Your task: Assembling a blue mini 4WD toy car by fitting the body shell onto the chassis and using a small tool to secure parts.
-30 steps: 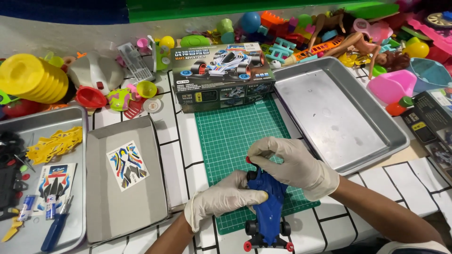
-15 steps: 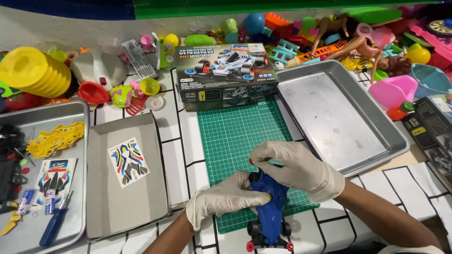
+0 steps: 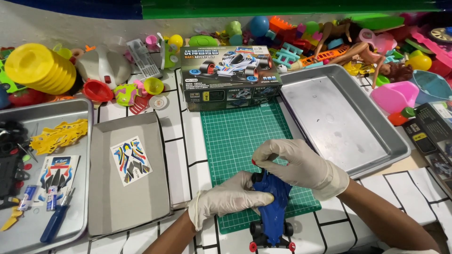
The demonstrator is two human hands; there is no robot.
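At the far left a stack of yellow plastic cups (image 3: 40,68) lies on its side above a metal tray (image 3: 70,226) that holds a yellow plastic part frame (image 3: 59,135), small batteries and a blue-handled screwdriver (image 3: 55,221). Right of it sits a shallow grey cardboard lid (image 3: 127,207) with a multicoloured sticker sheet (image 3: 131,161) inside.

On the near edge of the green gridded cutting mat (image 3: 240,136) lies the blue plastic toy racing car (image 3: 272,214), its nose toward the far side and its tail wheels hanging off the mat onto the white tabletop. The white-gloved left hand (image 3: 228,197) is curled against the car's left flank, fingers closed on the body. The white-gloved right hand (image 3: 294,162) arches over the nose, fingers bent down and pinching the front end.

Judging by the grip, hard pressure at the nose could snap a clip or crack the thin shell, and the tail, resting half off the mat, might skid.

Far of the mat stands the printed cardboard kit box (image 3: 230,77). To the right lies a large bare metal baking tray (image 3: 339,117), with a heap of bright plastic toys (image 3: 358,42) crowding the far right. Nothing stands between the hands and the car.
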